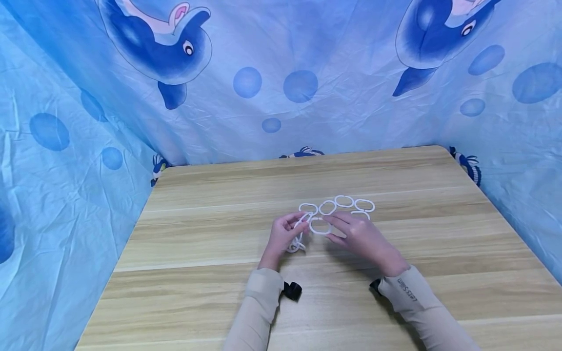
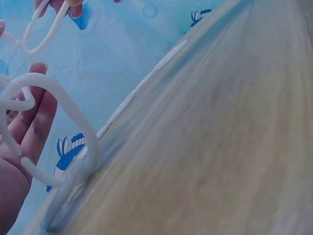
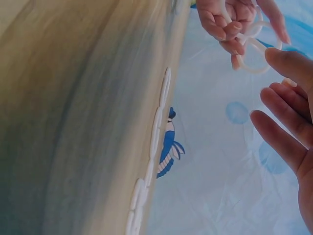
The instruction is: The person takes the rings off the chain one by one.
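1. The held ring (image 1: 319, 233), white and rounded, is raised above the tabletop (image 1: 197, 292), between the person's two hands.
2. The left hand (image 1: 281, 239) is just left of the held ring. Its thumb and forefinger are bent nearly together and pinch other white rings there; further fingers show less bent in the left wrist view.
3. The right hand (image 1: 362, 240) is at the right side of the held ring. Its thumb and forefinger come close together and pinch that side, while the other fingers look looser in the right wrist view.
4. Hanging rings (image 1: 292, 251), also white, droop from the left hand, to the left of the held ring and nearer the person. The left wrist view shows a gap in one of them.
5. A row of rings (image 1: 335, 201) lies on the tabletop beyond the held ring, curving away to its right, where the right hand partly covers the last one. Whether all of these are hooked together I cannot tell.
6. Two beige sleeves (image 1: 254, 304) reach towards the held ring from the person's side; dark lettering marks the right one.
7. A blue curtain (image 1: 351, 122), printed with dolphins (image 1: 162, 53) and round bubbles (image 1: 300, 87), hangs well beyond the held ring.
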`<state>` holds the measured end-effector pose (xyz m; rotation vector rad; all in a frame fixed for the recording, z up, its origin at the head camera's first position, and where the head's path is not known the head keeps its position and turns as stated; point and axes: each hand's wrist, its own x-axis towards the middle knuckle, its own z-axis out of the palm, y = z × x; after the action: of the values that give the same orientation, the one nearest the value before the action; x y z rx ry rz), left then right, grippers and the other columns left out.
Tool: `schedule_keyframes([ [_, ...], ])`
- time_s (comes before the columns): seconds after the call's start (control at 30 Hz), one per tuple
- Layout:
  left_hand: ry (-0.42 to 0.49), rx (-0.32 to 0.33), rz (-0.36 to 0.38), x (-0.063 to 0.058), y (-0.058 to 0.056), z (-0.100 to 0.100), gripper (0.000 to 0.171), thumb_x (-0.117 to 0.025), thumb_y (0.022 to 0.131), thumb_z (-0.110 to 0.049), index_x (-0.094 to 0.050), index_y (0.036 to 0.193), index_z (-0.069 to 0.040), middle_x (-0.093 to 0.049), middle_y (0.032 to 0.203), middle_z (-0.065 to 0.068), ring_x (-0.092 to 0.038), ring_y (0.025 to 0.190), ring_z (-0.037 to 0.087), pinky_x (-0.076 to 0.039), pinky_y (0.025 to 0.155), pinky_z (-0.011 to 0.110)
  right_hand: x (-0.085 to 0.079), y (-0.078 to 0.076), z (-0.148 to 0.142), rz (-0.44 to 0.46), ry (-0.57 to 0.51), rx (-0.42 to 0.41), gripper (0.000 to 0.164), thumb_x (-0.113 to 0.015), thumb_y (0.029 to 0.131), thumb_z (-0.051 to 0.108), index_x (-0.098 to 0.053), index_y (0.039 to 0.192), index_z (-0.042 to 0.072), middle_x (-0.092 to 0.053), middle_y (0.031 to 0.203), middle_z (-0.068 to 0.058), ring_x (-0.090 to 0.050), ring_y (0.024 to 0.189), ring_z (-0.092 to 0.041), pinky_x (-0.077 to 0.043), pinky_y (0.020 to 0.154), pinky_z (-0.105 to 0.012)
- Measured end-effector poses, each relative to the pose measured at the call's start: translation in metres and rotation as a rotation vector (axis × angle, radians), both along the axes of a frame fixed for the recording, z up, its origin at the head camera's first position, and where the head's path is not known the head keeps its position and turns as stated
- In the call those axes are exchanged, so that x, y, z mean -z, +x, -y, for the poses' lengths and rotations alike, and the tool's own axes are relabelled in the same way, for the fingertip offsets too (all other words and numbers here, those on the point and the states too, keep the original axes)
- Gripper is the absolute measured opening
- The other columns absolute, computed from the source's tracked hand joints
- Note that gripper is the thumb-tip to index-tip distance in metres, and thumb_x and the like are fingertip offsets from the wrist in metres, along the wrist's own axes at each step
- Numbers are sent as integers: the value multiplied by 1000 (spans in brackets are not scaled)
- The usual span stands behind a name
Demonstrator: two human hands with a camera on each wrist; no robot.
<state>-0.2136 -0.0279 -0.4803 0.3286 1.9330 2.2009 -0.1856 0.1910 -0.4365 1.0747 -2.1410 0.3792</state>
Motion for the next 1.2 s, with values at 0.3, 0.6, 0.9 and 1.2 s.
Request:
schedule_keyframes([
  [0.3,103,-11,1,2,1,-3,54,-70,83,3,-48,131,14,-68,103,12,-68,89,3,-58,80,19,3,-1,-6,98,-84,2,47,-86,63,18,-70,105,1,-73,97,-11,-71,82,-23,-61,69,-27],
  [0.6,83,-3,-47,1,1,-2,60,-74,79,3,-48,134,9,-68,99,1,-67,92,2,-55,82,16,5,0,-8,192,-164,24,48,-88,62,12,-71,106,1,-72,97,-14,-70,73,-18,-58,59,-19],
  [0.9,69,-20,-65,1,0,-3,59,-70,79,10,-48,134,9,-67,103,18,-66,90,2,-55,81,15,7,0,-12,420,-353,36,45,-86,66,6,-70,108,0,-73,94,-11,-69,78,-20,-56,56,-14],
  [1.2,60,-14,-76,-1,0,-4,59,-70,79,10,-48,135,8,-68,101,14,-66,87,2,-56,83,15,13,-4,-25,559,-535,150,41,-84,68,0,-71,106,-2,-73,92,-14,-58,85,10,-57,57,-16],
])
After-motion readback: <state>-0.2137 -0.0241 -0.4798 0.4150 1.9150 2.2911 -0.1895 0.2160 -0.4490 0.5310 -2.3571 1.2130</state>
